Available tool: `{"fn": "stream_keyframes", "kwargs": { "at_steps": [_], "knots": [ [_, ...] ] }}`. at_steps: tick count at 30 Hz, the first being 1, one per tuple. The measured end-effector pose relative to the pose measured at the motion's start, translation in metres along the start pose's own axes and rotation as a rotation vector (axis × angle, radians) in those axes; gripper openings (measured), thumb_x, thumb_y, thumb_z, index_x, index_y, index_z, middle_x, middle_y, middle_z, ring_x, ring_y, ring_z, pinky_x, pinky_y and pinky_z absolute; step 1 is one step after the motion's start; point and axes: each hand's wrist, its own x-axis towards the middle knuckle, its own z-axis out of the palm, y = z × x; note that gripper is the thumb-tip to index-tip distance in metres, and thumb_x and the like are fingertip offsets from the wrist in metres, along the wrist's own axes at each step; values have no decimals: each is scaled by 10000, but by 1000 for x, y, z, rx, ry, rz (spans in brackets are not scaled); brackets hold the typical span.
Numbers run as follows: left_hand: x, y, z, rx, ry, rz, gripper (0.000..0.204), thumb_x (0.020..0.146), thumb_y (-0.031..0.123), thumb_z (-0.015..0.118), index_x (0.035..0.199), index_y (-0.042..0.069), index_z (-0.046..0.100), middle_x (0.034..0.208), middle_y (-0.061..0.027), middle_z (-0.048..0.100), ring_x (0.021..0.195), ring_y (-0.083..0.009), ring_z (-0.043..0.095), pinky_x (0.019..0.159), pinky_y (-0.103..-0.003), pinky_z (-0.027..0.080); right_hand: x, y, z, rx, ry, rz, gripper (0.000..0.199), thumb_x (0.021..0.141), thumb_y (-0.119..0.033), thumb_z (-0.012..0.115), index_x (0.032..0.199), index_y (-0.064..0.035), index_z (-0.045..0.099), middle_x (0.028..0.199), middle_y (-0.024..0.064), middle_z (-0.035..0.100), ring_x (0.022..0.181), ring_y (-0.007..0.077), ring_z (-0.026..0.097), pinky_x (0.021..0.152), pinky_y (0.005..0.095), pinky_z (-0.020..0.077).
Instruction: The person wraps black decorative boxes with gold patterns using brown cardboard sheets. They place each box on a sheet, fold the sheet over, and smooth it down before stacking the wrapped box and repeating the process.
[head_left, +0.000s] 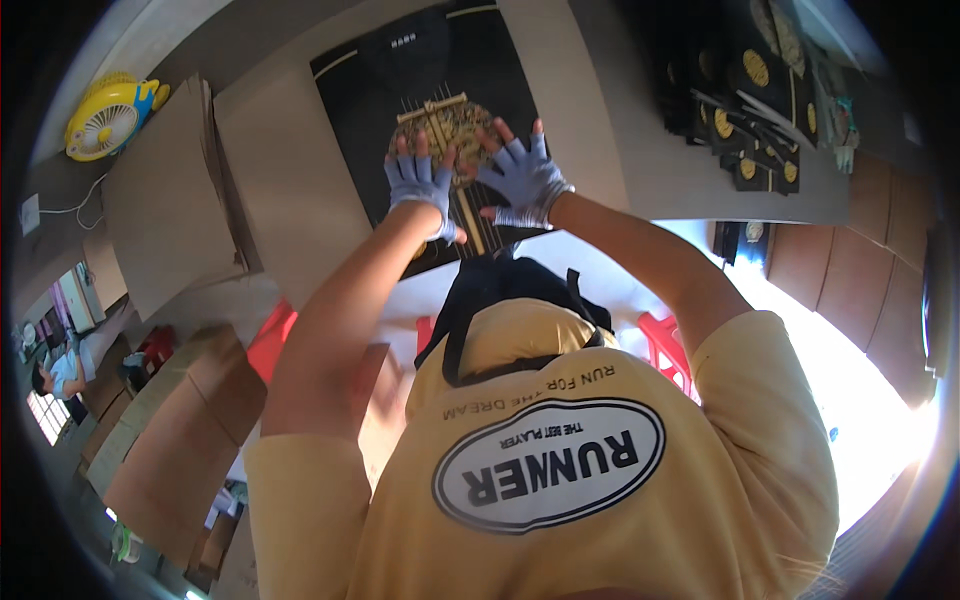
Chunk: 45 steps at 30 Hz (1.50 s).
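Note:
A flat black sheet (352, 95) with gold trim lines lies on the table in front of me. Near its middle sits a round, ornate gold design (455, 125) with a bar across its top, and a gold stripe (473, 222) runs from it toward me. My left hand (418, 185), in a grey-blue fingerless glove, is spread over the lower left of the gold design. My right hand (527, 182), gloved alike, has its fingers spread at the design's right side. Neither hand grips anything. The hands cover part of the design.
Large cardboard sheets (165, 200) lean at the left beside a yellow fan (105, 125). Black pieces with gold medallions (755, 68) lie piled at the right. Red stools (665, 345) stand below table height. Brown cartons (185, 440) fill the lower left; another person (70, 372) is far left.

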Motion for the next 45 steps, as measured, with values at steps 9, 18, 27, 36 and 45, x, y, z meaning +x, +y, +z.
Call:
{"fn": "stream_keyframes", "kwargs": {
  "at_steps": [9,18,27,36,45],
  "knots": [
    [0,-1,0,-50,-43,-18,1428,515,741,767,1541,238,-89,1551,-271,-198,1410,-530,-146,1103,-674,3,160,136,-20,-226,249,24,753,862,-722,376,1504,-348,256,1588,68,206,1464,299,175,1138,605,158],
    [-2,-2,6,-34,6,-27,1420,523,704,792,1544,237,-78,1553,-280,-179,1415,-536,-116,1104,-676,37,216,151,-40,-225,501,-19,701,948,-574,343,1516,-174,250,1578,147,208,1465,340,165,1165,562,131],
    [0,-5,4,-63,24,26,1424,529,697,787,1542,96,-13,1538,-336,-131,1391,-556,-172,1091,-676,-66,43,44,-16,-197,117,-113,705,883,-580,428,1470,-194,366,1587,122,202,1473,329,144,1136,632,127],
    [1,1,9,-19,60,14,1448,502,726,780,1543,101,-9,1540,-335,-127,1407,-546,-128,1101,-669,-47,-62,-10,74,-107,230,-263,674,874,-644,427,1479,-370,318,1578,2,246,1453,270,210,1140,551,155],
    [-2,1,2,1,38,20,1472,510,704,797,1535,99,-69,1517,-355,-179,1393,-556,-161,1101,-667,-36,-149,-74,202,585,318,114,482,937,-376,499,1375,-176,478,1474,132,406,1340,340,417,1045,469,382]
  ]
}}
